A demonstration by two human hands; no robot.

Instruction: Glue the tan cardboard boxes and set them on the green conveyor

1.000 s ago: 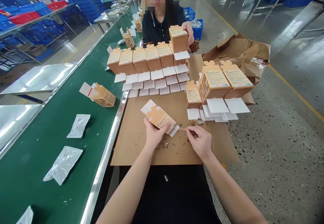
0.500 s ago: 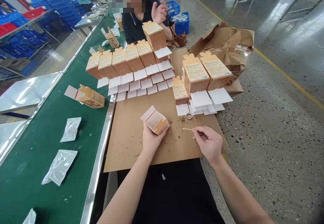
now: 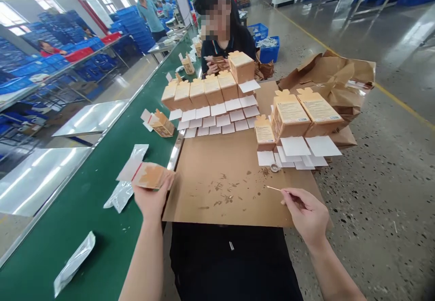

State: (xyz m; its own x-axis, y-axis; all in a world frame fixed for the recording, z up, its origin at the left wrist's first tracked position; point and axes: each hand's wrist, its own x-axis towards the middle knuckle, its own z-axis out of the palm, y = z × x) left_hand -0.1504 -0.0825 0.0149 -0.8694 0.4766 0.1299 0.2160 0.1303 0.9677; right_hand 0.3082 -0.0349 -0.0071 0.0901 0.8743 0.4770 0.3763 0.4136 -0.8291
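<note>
My left hand (image 3: 149,199) is closed around a small brown cardboard box (image 3: 154,176), over the edge of the green belt. The box's white flap with a red strip stands out to the left. Pinched between thumb and fingers, a thin cotton swab (image 3: 273,188) points left from my right hand (image 3: 307,212), above the brown cardboard sheet (image 3: 204,156). Near its tip a small roll of tape (image 3: 274,167) lies by dark crumbs. Silvery pouches, one of them a pouch (image 3: 118,196) partly behind the held box, rest on the belt.
Rows of stacked boxes (image 3: 210,90) with white flaps stand at the back of the sheet, more boxes (image 3: 307,113) at right. The green conveyor belt (image 3: 112,251) runs along the left, carrying an upright box (image 3: 162,123). A co-worker (image 3: 231,47) sits opposite; crumpled brown paper (image 3: 333,79) lies at right.
My left hand has carried the box from over the cardboard sheet leftward to the belt. My right hand keeps the swab. The view has tilted up, and the co-worker's hands are now lower.
</note>
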